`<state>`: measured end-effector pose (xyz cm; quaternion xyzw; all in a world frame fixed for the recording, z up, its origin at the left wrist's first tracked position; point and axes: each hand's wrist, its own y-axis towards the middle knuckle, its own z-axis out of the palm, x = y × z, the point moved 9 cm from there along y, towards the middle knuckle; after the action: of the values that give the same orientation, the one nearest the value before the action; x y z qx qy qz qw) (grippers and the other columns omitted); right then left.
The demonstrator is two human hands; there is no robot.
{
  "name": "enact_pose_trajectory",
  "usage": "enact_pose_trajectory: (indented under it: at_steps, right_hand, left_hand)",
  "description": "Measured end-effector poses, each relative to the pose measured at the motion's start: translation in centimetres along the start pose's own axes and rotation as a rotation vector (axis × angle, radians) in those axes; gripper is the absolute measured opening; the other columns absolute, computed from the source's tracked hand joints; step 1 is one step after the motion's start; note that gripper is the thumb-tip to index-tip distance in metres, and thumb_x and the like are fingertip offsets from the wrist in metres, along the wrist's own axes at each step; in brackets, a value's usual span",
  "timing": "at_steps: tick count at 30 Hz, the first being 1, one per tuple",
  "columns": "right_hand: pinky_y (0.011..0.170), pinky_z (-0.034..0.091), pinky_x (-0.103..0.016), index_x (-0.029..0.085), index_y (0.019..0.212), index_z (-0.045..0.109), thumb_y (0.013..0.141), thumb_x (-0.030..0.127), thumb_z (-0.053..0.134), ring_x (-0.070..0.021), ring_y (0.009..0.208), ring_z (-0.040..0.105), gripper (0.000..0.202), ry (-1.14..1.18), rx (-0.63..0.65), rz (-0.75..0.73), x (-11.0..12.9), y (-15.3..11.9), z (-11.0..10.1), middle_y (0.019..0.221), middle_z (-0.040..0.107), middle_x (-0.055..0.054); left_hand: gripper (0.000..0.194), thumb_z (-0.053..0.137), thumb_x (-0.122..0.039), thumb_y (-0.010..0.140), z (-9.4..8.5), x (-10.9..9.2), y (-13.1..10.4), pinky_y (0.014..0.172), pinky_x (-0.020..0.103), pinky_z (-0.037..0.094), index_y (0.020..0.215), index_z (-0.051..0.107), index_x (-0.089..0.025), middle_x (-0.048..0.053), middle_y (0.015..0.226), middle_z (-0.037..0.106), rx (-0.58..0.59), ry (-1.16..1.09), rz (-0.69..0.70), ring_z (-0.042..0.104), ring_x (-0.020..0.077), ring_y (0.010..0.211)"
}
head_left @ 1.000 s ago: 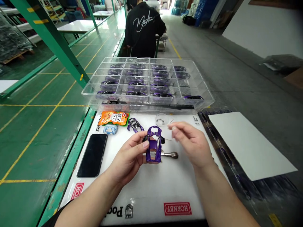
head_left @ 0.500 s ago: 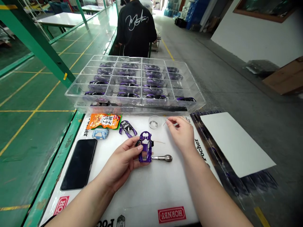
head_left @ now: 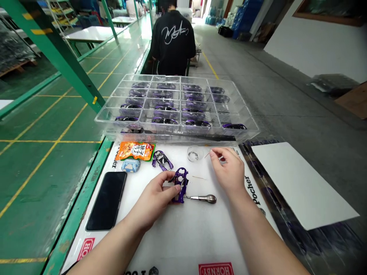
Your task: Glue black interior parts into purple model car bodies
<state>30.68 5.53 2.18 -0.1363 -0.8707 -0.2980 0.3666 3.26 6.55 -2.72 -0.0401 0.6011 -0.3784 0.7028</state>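
Between the thumb and fingers of the left hand [head_left: 160,191], a car shell [head_left: 182,191] was grasped by its near-left side, tilted, just above the white sheeting [head_left: 189,236]. Shell: glossy purple, thin-framed, with openings through it. At the fingertips of the right hand [head_left: 229,170], a thin stick [head_left: 207,154] was pinched, its free end angled toward the left grip.

Just beyond the right pinch, on its left: a small clear round dish [head_left: 193,154] with fine bits inside. Between the two grips lay a thin brownish strand [head_left: 198,177], nearly straight. Right of the left grip lay a metal tool [head_left: 206,198], slim shaft, smooth bulbous handle; contact between its tip and the shell could not be told.

Past the left fingers lay a second shell [head_left: 163,160], purple and black; left of that, a shiny orange packet [head_left: 136,151] and a rounded pale-blue case [head_left: 130,165]. Well left of the left grip: a flat black phone [head_left: 106,200]. Beyond both grips stood a clear plastic tray [head_left: 177,132], ribbed into compartments holding purple-black shells.
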Motion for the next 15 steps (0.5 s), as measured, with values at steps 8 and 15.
enact_pose_trajectory:
  at_steps: [8, 15]
  right_hand:
    - [0.085, 0.063, -0.042, 0.021, 0.108, 0.087, 0.11, 0.051, 0.069, -0.0267, 0.088, 0.073, 0.035, 0.104, 0.058, -0.009, 1.5, -0.7, 0.4, 0.107, 0.084, -0.012]
    - [0.077, 0.062, -0.033, 0.026, 0.112, 0.092, 0.111, 0.047, 0.075, -0.023, 0.083, 0.079, 0.028, 0.289, 0.459, -0.22, 8.5, -4.9, 2.7, 0.099, 0.086, -0.006]
  left_hand:
    - [0.05, 0.094, -0.053, 0.088, -0.1, 0.3, 0.7, 0.061, 0.024, 0.037, 0.114, 0.065, -0.022, -0.006, 0.068, 0.065, 0.019, 0.225, 0.111, 0.052, 0.0123, 0.06]
    - [0.051, 0.096, -0.057, 0.084, 1.2, -0.1, 0.8, 0.053, 0.024, 0.025, 0.107, 0.068, -0.021, -0.012, 0.058, 0.048, 0.025, 0.354, 0.293, 0.038, 0.0098, 0.052]
